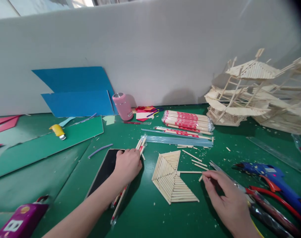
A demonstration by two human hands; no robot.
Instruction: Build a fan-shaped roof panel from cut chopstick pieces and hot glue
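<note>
My right hand [226, 198] pinches the right end of a thin wooden stick [190, 172] between thumb and forefinger. The stick's other end reaches the middle of a fan-shaped panel [166, 177] of thin sticks, laid in nested rows and open on its right side. A short stick piece [200, 178] lies by my fingertips. My left hand [129, 165] is closed over a bundle of plastic-wrapped wooden chopsticks [120, 201], beside and partly over a dark flat phone or tablet [103, 168]. The left fingertips are partly hidden. Several loose sticks [196, 159] lie above the panel.
At right lie a blue glue gun [269, 170] and red-handled pliers [276, 196]. Stick-built pavilion models [254, 71] stand behind them. Wrapped chopstick packs [188, 120], blue strips [177, 140] and a pink bottle [123, 107] are at the back; a yellow cutter [57, 130] lies left.
</note>
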